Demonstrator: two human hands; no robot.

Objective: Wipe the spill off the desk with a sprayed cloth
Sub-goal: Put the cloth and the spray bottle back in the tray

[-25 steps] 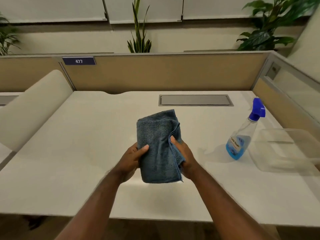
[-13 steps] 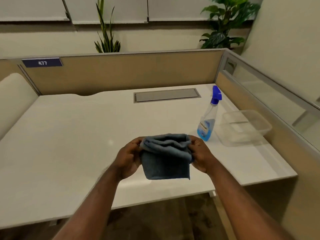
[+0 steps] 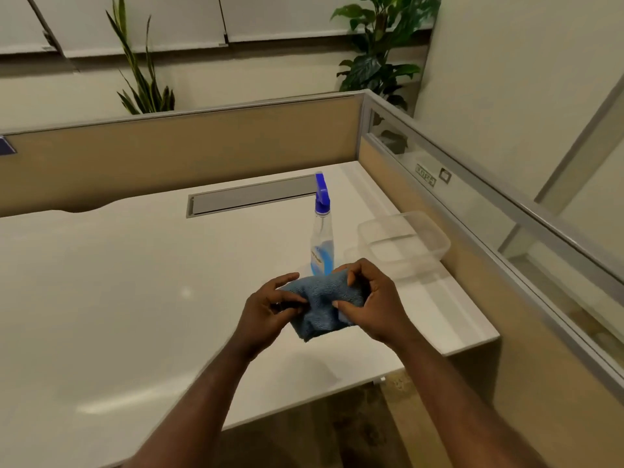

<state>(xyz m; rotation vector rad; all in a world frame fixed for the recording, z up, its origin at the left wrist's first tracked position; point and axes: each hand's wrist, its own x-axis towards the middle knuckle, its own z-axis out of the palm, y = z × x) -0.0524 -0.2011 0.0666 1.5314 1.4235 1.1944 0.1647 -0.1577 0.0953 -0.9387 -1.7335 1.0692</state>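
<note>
A blue microfibre cloth (image 3: 322, 304), bunched into a small wad, is held above the white desk (image 3: 118, 298) between both hands. My left hand (image 3: 266, 312) pinches its left side and my right hand (image 3: 374, 305) grips its right side and top. Just behind the cloth a clear spray bottle (image 3: 322, 238) with a blue trigger head and blue liquid stands upright on the desk. The cloth hides the bottle's base. I see no clear spill on the desk, only glare spots.
A clear plastic container (image 3: 405, 244) sits at the desk's right, beside the bottle. A grey cable tray lid (image 3: 253, 197) lies at the back. Tan partition panels (image 3: 189, 146) close the back and right sides. The desk's front edge runs near my forearms.
The flat, hanging cloth has been folded and bunched into a compact wad. My view has swung right, so the bottle now stands directly behind my hands.
</note>
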